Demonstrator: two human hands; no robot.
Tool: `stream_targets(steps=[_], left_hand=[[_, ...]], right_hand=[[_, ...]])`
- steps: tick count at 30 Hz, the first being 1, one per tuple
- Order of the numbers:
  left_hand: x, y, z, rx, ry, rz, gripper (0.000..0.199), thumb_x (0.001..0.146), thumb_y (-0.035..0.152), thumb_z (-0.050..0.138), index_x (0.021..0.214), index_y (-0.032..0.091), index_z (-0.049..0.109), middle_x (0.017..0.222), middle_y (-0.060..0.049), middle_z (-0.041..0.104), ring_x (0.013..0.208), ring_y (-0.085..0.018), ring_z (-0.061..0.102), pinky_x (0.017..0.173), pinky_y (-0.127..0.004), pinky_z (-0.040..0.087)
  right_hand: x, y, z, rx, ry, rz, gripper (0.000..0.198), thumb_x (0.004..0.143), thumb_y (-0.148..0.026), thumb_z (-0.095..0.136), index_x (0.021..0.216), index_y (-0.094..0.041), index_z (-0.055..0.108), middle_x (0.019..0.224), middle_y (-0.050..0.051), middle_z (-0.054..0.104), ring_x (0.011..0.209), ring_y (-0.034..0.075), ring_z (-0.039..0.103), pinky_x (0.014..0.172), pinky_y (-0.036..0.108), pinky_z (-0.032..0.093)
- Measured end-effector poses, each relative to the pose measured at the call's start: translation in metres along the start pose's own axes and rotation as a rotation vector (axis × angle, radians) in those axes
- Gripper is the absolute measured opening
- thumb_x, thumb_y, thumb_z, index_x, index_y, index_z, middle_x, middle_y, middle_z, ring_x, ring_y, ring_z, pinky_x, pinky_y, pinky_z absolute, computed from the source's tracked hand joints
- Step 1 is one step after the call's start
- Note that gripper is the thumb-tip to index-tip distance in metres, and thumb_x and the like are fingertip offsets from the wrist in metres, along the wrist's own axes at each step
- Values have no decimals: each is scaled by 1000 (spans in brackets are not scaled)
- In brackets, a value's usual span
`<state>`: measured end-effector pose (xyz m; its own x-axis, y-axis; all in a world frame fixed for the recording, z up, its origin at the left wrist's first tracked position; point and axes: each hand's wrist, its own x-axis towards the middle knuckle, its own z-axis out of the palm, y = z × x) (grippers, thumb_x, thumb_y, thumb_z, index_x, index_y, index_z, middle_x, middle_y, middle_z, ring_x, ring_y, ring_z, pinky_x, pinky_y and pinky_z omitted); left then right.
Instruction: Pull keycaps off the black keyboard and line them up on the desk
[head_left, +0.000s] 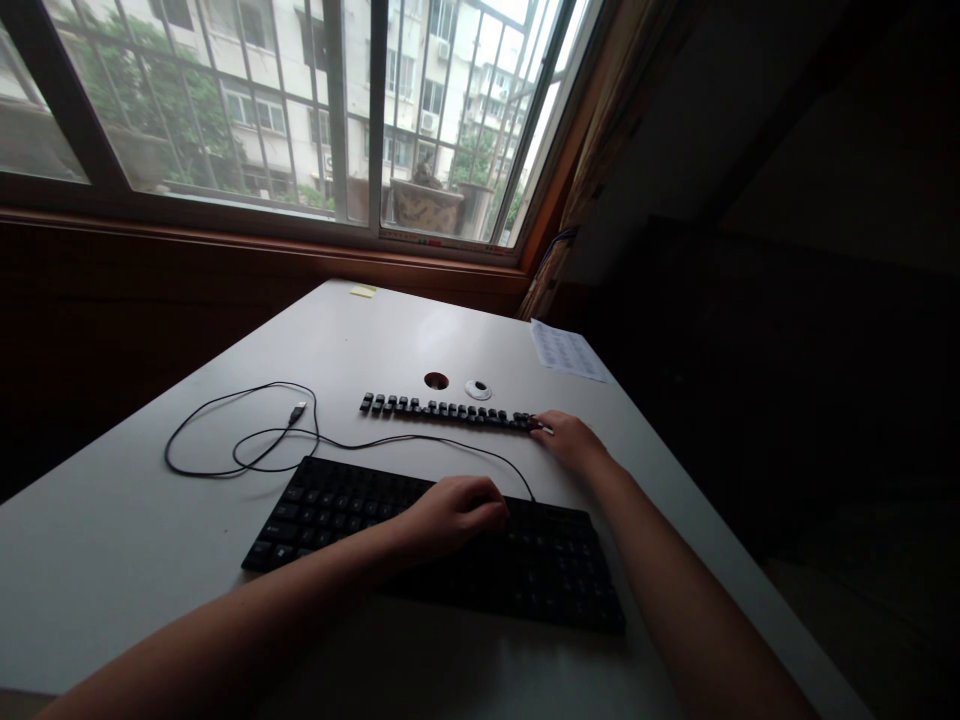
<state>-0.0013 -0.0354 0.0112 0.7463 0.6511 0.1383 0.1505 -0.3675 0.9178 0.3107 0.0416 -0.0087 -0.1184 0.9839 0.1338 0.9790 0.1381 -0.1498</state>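
A black keyboard lies on the white table, tilted slightly in my view. My left hand rests over its middle with the fingers curled in; whatever they hold or touch is hidden. Beyond the keyboard, several loose black keycaps stand in two close rows. At the right end of these rows, my right hand has its fingertips together on a keycap. A small pale thing shows at those fingers, too small to name.
The keyboard's black USB cable loops over the table on the left. Behind the keycaps are a round hole and a white ring-shaped cover. Printed paper lies at the right edge, a yellow note at the far corner.
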Motion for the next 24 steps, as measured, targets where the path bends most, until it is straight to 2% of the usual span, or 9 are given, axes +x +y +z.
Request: stream_targets(steps=[24], left_hand=[[-1,1,-1,6,0,2,21,94,31,55,89,15,68,88,-4,72,84,-17,64,75,-24,48]], right_hand=[[-1,-4,1,-36,21,23,21,91,-27,60,110,-23,70,111,6,71,98,22,66,84,30,48]])
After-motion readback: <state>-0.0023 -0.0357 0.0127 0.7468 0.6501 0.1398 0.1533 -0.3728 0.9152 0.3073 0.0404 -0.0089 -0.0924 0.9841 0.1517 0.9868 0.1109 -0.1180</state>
